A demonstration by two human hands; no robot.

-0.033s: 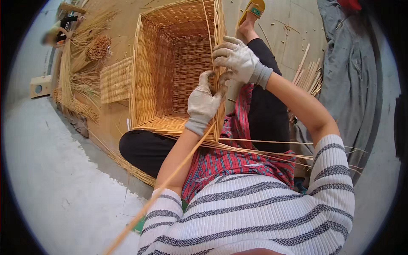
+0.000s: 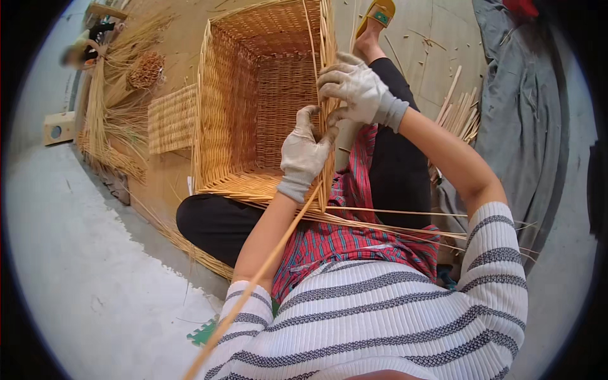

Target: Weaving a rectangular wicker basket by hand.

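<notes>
One wicker basket (image 2: pixel 269 114) sits before my lap, its mouth turned up toward me. My gloved left hand (image 2: pixel 302 152) clasps the basket's right-hand rim; my gloved right hand (image 2: pixel 358 90) curls its fingers over that rim, farther from me. Whether either pinches a strand, I cannot tell. One long cane (image 2: pixel 252 283) runs from the basket's near right corner toward me. Left of the basket lies a woven panel (image 2: pixel 172 120).
</notes>
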